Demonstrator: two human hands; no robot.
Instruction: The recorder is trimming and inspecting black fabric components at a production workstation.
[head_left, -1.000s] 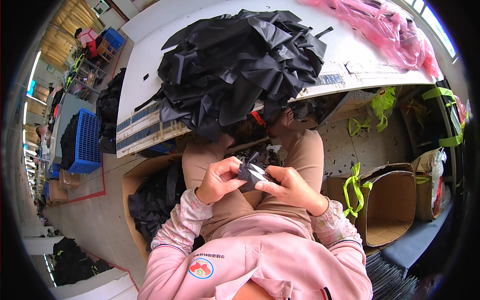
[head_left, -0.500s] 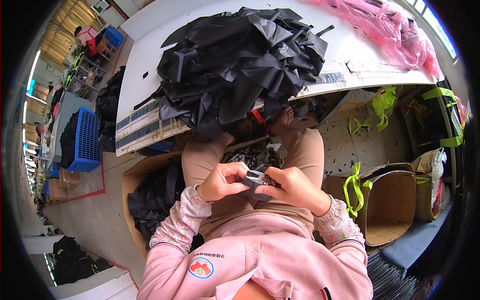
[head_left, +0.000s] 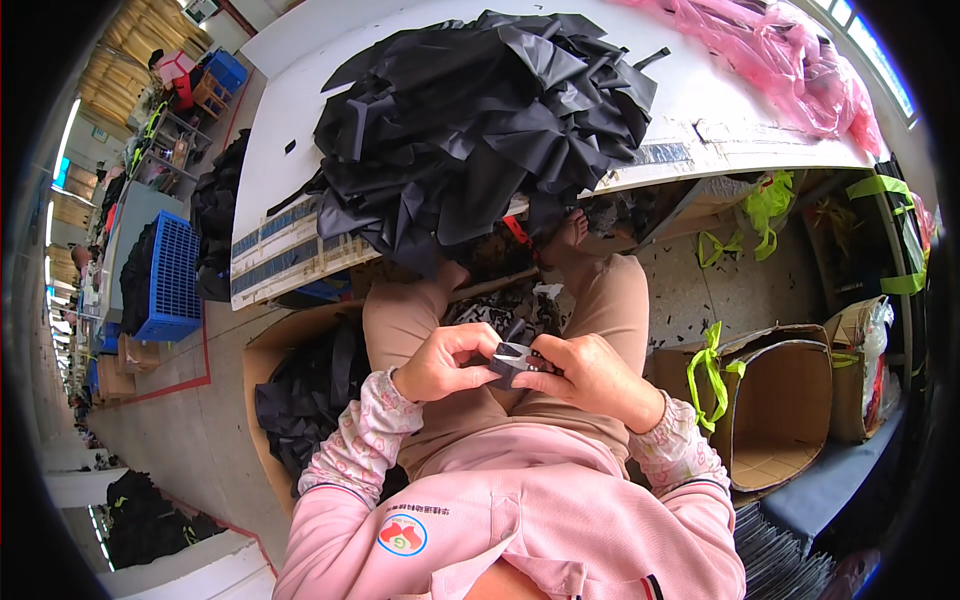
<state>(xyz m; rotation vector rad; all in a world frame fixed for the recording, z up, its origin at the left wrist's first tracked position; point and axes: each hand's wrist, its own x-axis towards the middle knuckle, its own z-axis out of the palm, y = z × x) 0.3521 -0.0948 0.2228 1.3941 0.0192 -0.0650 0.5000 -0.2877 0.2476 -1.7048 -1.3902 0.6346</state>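
Above my lap, my left hand (head_left: 447, 364) pinches the left side of a small dark fabric piece (head_left: 507, 368) between thumb and fingertips. My right hand (head_left: 592, 374) closes on its right side, thumb below and index finger above. A pale edge shows on the piece between the two hands. Something small and dark shows at the right fingertips, too small to make out. On the white table (head_left: 275, 170) in front lies a large heap of black sheet fabric (head_left: 470, 120), hanging over the near edge.
A cardboard box (head_left: 262, 365) of black fabric stands at my left, and an open box (head_left: 780, 410) with a yellow-green tie at my right. Pink plastic film (head_left: 770, 60) lies at the table's far right. Blue crates (head_left: 172, 275) and a person (head_left: 177, 75) are farther left. Dark scraps litter the floor.
The small fabric piece has shifted slightly between my fingers; its pale loop looks flatter and its lower part has drawn up. Both hands stay nearly in place.
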